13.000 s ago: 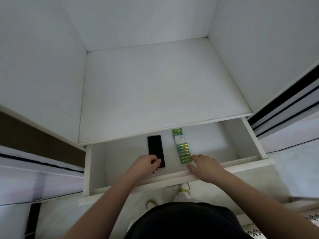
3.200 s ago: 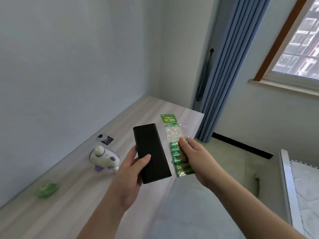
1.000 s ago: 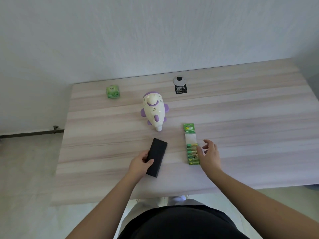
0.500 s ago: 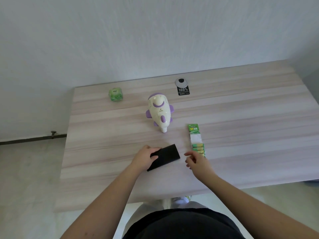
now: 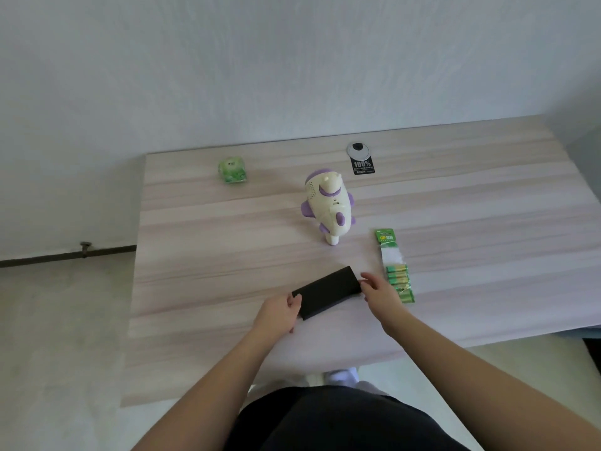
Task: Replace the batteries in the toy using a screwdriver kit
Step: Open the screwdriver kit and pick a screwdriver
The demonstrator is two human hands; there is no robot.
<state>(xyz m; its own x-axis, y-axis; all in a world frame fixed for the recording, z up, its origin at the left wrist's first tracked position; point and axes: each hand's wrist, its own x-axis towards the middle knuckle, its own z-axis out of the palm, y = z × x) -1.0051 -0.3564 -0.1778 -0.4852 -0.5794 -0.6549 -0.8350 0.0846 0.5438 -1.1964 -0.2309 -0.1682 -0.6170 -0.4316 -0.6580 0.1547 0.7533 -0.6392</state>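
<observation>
Both hands hold the black case (image 5: pixel 327 292), one at each end. The left hand (image 5: pixel 277 315) grips the near-left end, with its fingers curled around the short edge of the case. The right hand (image 5: pixel 380 291) takes the far-right end, with the thumb on the top side and the fingers bent around the edge. The case is long and flat, and it lies slanted on the wooden table (image 5: pixel 195 255), near the front edge, with its long axis going from about 8 o'clock to 2 o'clock. I cannot tell if it rests fully on the table or is lifted a little.

At 3 o'clock from the case, just beside the right hand, the battery pack (image 5: pixel 394 265) lies flat on the table. It is a long strip with a green card at the far end and green batteries at the near end; the part between looks clear. At 12 o'clock from the case, well apart from it, the white and purple toy (image 5: pixel 328 208) is on the table.

Further back, at 11 o'clock from the toy, there is a small green box (image 5: pixel 232 170). At 1 o'clock from the toy, close to the wall, there is a round grey cable cover (image 5: pixel 358 149) with a black label (image 5: pixel 363 167) just in front of it.
</observation>
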